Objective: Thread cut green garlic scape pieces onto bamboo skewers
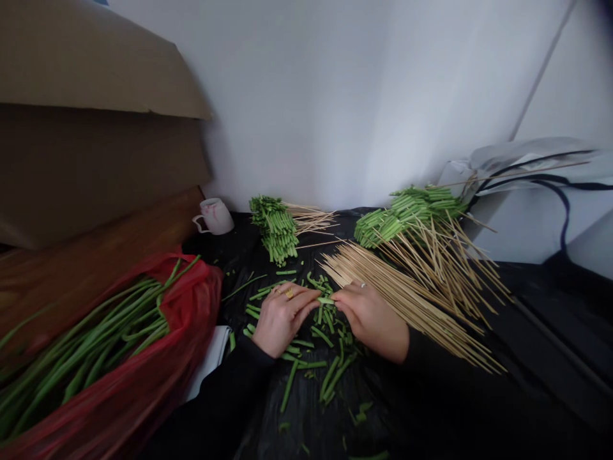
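Note:
A short piece of green bean [326, 300] is pinched between the fingertips of both hands, one end in each. My left hand [281, 317], with a gold ring, is closed on its left end. On its right end my right hand [372, 321], with a silver-coloured ring, is closed too. Cut bean pieces [289, 386] lie scattered under and around the hands on a black plastic sheet [268, 421]. Just beyond my right hand lies a row of loose bamboo skewers [407, 306].
A stack of bean-loaded skewers [274, 229] stands at the back; a larger one [412, 214] is at the right. Long beans [96, 345] spill from a red plastic bag [191, 319] at left. A white mug [216, 216] and a cardboard box [100, 147] are behind it.

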